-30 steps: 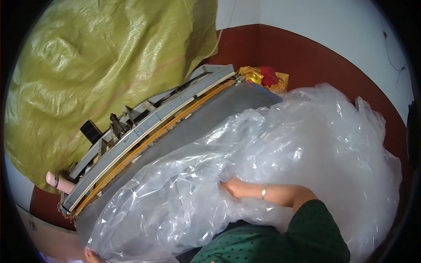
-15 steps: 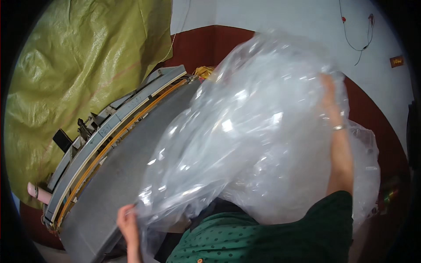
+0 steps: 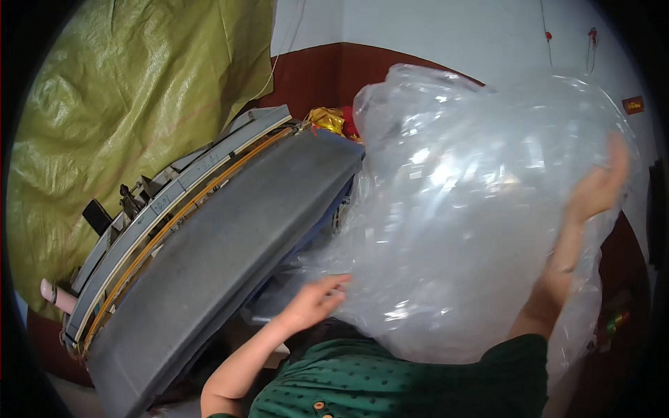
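Note:
A large billowing sheet of clear plastic film fills the right half of the view, with shiny creases across it. My right hand is raised at its far right side, fingers stretched out and slightly blurred against the film. Lower down, my left hand reaches to the film's near left edge. Its fingers are apart and touch or almost touch the plastic. Beside that hand runs the long dark grey padded top of a machine, and some film hangs along its near side.
Behind the grey top are a pale metal rail and an orange strip. A pink bottle stands at the far left end. A yellow-green tarp hangs at the left. Gold wrapping lies at the far end, by the wall.
The film has swung right, off the grey top, uncovering its far end. My left hand has moved right and away from the near end, its grip loosened. My right hand has shifted right.

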`<state>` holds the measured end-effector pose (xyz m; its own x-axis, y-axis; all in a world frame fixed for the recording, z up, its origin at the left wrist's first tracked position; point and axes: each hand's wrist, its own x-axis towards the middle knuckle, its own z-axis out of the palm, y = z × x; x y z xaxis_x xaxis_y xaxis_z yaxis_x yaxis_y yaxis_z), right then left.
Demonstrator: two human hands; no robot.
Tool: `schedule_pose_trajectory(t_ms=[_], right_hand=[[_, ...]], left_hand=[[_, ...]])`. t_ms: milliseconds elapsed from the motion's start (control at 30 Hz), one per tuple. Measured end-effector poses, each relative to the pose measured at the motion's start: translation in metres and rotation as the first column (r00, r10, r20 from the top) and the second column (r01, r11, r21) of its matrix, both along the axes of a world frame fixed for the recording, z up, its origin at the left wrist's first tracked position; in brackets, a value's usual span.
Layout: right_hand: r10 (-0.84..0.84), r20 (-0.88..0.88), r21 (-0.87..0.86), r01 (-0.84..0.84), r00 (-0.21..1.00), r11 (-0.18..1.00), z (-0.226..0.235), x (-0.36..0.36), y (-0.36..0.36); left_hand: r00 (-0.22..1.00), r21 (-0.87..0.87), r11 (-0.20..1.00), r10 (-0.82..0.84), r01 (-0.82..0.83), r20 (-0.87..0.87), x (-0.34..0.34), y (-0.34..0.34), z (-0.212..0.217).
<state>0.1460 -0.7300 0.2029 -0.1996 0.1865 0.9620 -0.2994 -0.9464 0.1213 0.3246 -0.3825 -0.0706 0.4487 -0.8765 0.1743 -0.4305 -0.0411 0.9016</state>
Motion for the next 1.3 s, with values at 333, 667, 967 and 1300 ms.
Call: schedule_pose_trajectory(t_ms=[333,667,967,1300], right_hand=[[-0.386,-0.911,-0.245,0.943,-0.144,0.226,-0.268,-0.181,-0.393],[-0.105,-0.822,0.566,0.823,0.560,-0.045,-0.367,-0.228,-0.294],[-0.327,-0.581,0.785,0.620,0.745,0.018,-0.242,-0.231,-0.307],[0.436,-0.558,0.494,-0.139,0.706,0.858,-0.079,0.094,-0.003]], left_hand=[[0.868,0.031,0.923,0.371,-0.383,-0.331,0.043,0.069,-0.079],[0.703,0.182,0.770,0.634,-0.611,-0.323,0.034,0.163,-0.135],[0.657,0.142,0.747,0.645,-0.649,-0.389,0.037,0.184,-0.150],[0.493,0.149,0.585,0.773,-0.797,-0.399,0.001,0.244,-0.189]])
